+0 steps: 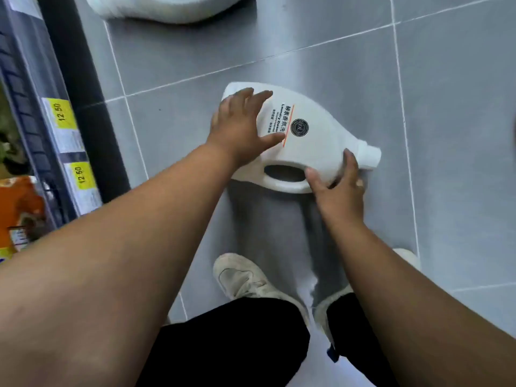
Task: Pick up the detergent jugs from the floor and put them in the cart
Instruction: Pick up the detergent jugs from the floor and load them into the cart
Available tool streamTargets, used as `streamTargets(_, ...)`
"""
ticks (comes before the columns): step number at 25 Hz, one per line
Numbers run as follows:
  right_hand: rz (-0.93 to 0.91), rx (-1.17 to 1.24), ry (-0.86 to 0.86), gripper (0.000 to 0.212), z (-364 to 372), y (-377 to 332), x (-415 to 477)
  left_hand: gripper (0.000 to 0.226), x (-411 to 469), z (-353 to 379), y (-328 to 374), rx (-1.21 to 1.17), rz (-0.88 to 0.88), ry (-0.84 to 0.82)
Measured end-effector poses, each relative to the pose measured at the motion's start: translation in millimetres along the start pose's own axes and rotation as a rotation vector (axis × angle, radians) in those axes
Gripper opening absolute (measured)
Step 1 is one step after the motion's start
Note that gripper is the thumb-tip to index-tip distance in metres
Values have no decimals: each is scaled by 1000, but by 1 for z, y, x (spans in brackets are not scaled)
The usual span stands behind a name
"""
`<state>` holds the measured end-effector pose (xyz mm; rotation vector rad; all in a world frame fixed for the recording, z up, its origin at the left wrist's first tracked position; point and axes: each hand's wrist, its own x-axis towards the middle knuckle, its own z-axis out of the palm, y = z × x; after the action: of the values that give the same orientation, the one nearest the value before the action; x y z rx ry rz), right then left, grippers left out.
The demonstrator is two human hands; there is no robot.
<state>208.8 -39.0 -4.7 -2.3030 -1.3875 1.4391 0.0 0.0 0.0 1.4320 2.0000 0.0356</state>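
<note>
A white detergent jug (312,141) lies on its side on the grey tiled floor, label up, cap pointing right, handle toward me. My left hand (240,127) rests spread over the jug's base end, fingers apart on its top face. My right hand (337,185) wraps the neck end of the handle, thumb on the jug body and fingers curled beneath. A second white jug (170,8) lies at the top edge, partly out of frame and blurred. No cart is in view.
A store shelf (50,129) runs along the left, with yellow price tags (62,113) and an orange package (19,213). My two pale shoes (245,277) stand on the tiles just below the jug. Open floor (452,113) lies to the right.
</note>
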Motion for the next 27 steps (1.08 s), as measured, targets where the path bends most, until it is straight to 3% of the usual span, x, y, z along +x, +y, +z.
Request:
streamTargets(6,-23,193,56,112,26,6,40,108,55,-13,-7,199,57,-225)
streamTargets(11,-197,325,171,114,22,-5,81,109,78,-28,-23,218,2,-236)
streamTargets(17,-209,457,201,117,28,-19,105,109,83,-17,-49,-247,-100,-403)
streamTargets(22,-209,442,209,111,25,-23,106,102,69,1,-55,-467,-108,-366)
streamTargets(27,-338,386,211,103,-14,-42,93,99,40,-19,-34,-573,-55,-282)
